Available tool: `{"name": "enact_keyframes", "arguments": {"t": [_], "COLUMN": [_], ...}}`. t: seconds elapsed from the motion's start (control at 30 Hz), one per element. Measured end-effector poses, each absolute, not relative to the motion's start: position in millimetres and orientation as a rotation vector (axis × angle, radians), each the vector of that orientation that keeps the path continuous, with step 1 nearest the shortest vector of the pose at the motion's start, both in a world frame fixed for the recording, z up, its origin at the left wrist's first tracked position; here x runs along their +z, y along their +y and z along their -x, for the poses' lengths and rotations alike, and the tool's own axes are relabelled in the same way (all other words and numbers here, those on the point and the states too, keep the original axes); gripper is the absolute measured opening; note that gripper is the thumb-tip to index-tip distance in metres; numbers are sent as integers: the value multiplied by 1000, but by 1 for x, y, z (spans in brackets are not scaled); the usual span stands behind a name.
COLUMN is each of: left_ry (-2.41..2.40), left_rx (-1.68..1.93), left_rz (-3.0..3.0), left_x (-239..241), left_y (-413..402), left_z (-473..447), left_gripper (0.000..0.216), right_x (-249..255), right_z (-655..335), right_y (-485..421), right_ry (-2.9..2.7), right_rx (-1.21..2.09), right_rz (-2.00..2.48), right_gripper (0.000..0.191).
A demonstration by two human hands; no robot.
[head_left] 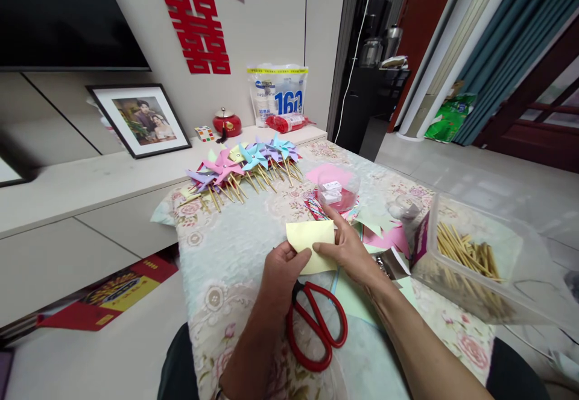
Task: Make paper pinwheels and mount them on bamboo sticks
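Note:
Both my hands hold a pale yellow sheet of paper above the flowered tablecloth. My left hand pinches its near left edge with thumb and fingers. My right hand grips its right side, index finger stretched along the top edge. Red-handled scissors lie on the cloth just below my hands, partly hidden by my left wrist.
A row of several finished paper pinwheels lies at the table's far end. A clear round tub, pink and green paper pieces and a clear plastic box of wooden sticks sit to the right. A low white cabinet runs along the left.

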State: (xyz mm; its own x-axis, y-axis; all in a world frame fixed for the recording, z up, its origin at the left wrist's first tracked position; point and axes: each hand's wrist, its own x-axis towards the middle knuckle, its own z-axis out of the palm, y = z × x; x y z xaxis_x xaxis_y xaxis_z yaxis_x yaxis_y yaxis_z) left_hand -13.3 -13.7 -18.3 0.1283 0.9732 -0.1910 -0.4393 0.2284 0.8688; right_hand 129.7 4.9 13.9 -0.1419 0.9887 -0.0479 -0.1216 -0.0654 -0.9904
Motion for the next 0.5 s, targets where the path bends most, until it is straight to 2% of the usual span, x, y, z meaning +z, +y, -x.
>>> {"name": "enact_keyframes", "arguments": {"t": [0.2,0.5], "left_ry": [946,990], "left_rx": [1207,1233], "left_rz": [-713,-637], "left_x": [-13,-14], "left_y": [-14,-11], "left_z": [12,19], "left_gripper": [46,47], "right_x": [10,13], "right_z": [-129,-129], "right_y": [7,2], "right_ry": [-1268,-1116], "right_rx": [1345,1532], "right_rz": [1114,1024], "right_gripper": [94,95]}}
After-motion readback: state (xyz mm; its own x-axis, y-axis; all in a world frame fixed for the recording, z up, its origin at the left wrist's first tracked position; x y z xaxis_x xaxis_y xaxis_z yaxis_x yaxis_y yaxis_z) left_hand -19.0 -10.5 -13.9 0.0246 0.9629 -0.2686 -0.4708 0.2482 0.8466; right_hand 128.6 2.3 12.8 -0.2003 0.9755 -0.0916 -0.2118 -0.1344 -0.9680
